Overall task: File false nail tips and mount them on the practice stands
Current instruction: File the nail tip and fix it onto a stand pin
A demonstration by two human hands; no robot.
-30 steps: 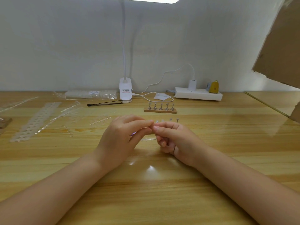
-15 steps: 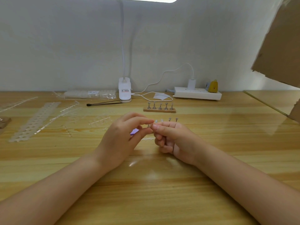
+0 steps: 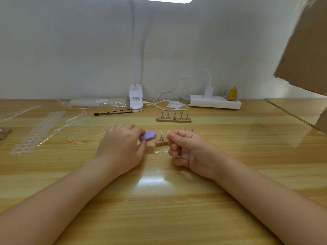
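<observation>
Left hand [image 3: 120,147] pinches a purple nail file [image 3: 147,135]; right hand [image 3: 187,149] is curled, its contents impossible to tell. Between them stands a near practice stand [image 3: 161,140] bearing one nail tip [image 3: 161,133].

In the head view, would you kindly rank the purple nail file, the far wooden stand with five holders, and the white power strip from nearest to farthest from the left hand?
1. Purple nail file: held in the left hand itself.
2. Far wooden stand: behind the hands, slightly right of centre.
3. White power strip: at the wall, farther right.
</observation>
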